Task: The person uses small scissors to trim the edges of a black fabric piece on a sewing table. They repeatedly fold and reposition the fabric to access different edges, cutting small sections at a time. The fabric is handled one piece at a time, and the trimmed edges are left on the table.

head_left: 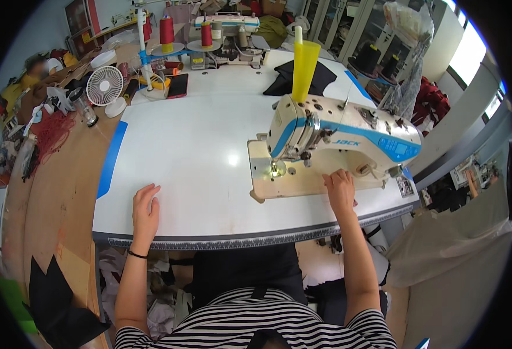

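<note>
My left hand (146, 209) rests on its side on the white sewing table (192, 151), near the front left. Its fingers are loosely bent and apart, with nothing in them. On the right stands a white and blue sewing machine (343, 136), its lamp shining at the needle. My right hand (341, 191) lies on the front of the machine's bed (308, 185), right of the needle. The fingers of that hand curl downward. A small dark red bit shows beside its wrist; what the fingers hold, if anything, is hidden. No fabric shows under the needle.
A yellow cup-like holder (304, 70) stands on the machine, with black fabric (320, 78) behind. At the back are red thread cones (167, 35), a phone (178, 85) and another machine (227, 35). A small fan (104, 87) stands left. Black cut pieces (55, 302) lie lower left.
</note>
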A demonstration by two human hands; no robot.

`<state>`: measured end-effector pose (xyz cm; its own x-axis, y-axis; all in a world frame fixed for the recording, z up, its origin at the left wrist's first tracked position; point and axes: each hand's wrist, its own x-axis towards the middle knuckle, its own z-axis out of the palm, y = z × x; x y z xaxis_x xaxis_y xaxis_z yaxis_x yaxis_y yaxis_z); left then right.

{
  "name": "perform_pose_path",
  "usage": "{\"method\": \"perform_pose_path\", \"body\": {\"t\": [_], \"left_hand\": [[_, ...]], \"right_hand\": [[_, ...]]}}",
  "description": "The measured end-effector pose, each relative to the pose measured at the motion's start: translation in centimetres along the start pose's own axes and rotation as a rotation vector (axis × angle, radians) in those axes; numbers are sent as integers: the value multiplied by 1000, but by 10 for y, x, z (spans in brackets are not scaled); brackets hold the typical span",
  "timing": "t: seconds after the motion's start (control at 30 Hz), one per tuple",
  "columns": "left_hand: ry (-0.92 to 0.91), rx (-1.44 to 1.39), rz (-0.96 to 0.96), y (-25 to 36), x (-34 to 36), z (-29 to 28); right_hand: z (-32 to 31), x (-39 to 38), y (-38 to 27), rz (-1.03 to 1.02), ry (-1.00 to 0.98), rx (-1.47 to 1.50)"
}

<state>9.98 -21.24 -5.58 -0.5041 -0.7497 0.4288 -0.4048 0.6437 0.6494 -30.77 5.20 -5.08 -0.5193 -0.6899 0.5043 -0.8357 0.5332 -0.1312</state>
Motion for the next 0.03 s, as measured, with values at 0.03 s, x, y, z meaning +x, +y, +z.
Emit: {"method": "perform_pose_path", "body": {"t": [0.03], "left_hand": [[6,14,11,-3,5,-2]], "right_hand": [[3,12,0,-13,11,4]]}}
